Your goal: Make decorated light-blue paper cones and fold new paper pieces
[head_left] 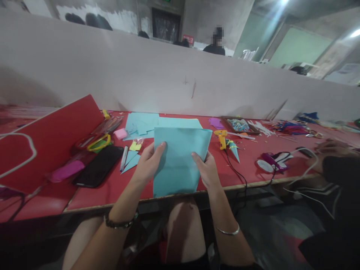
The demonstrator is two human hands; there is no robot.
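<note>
A light blue sheet of paper (178,161) is held up between both hands over the table's front edge. My left hand (150,159) grips its left side with the thumb on the front face. On the right side my right hand (206,165) pinches it, thumb on the front and fingers behind. More blue paper (180,122) lies flat just behind the held sheet. Blue cut triangles (131,162) and a marker (124,158) rest left of my left hand. A yellow glue gun (222,138) and a blue paper cone (233,150) are right of my right hand.
On the left are a black phone (99,167), yellow-handled scissors (99,143) and a leaning red board (53,146). A tray of small pieces (240,124) stands back right, and a purple tape dispenser-like item (272,162) lies nearer. A white partition (140,75) borders the table. Another person sits at right.
</note>
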